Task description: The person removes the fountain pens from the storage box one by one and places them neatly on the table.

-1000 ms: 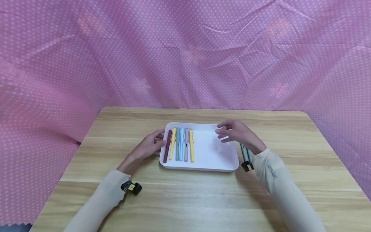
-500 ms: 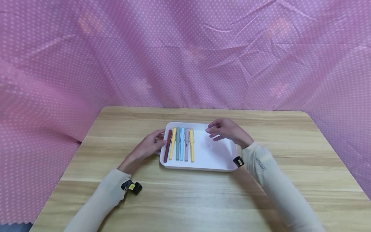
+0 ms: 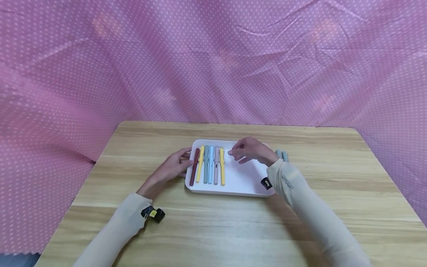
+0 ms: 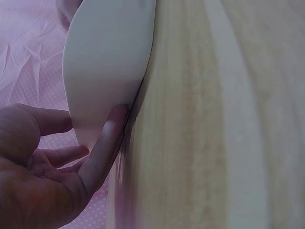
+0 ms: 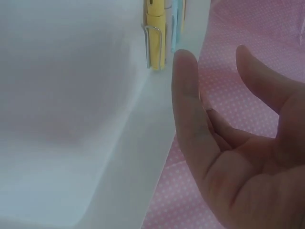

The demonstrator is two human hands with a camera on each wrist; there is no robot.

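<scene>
Pens (image 3: 208, 164) lie side by side in the left part of your white tray (image 3: 247, 178) on the wooden table (image 3: 233, 226). Your right hand (image 3: 248, 150) hovers over it, fingers relaxed, holding nothing. Your left hand (image 3: 173, 167) rests straight-fingered against the tray's left wall. Your right sleeve (image 3: 300, 196) partly hides two pale pens (image 3: 282, 154) beyond the tray.

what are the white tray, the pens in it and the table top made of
White tray: probably matte plastic, going by its smooth rounded rim and even colour. Pens: likely matte plastic bodies; the yellow one shows a shiny wire clip, seemingly metal. Table: pale wood grain, possibly laminate, with a slight sheen.
</scene>
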